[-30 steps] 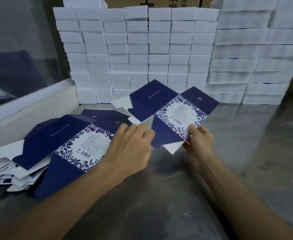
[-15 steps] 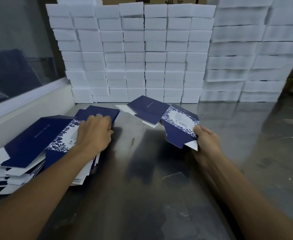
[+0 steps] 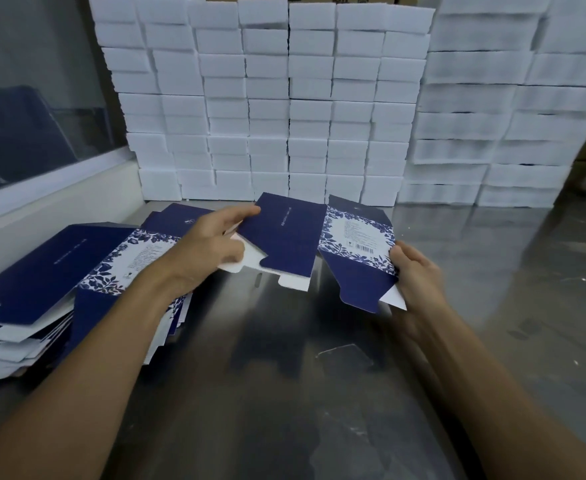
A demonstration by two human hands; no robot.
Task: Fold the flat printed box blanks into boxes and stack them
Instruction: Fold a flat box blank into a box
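One navy box blank with a white floral label panel is held just above the steel table, bent along its middle crease. My left hand grips its left end, thumb on the blue face and fingers on the white flap beneath. My right hand pinches its right edge near the barcode. A pile of flat blanks of the same print lies at the left, partly under my left forearm.
A wall of stacked white blocks fills the back of the table, with a second stack at the back right. A white ledge and glass pane run along the left side.
My left hand left the pile of blanks and moved right to take the left end of the blank that my right hand held. The blank now sits raised and bent between both hands.
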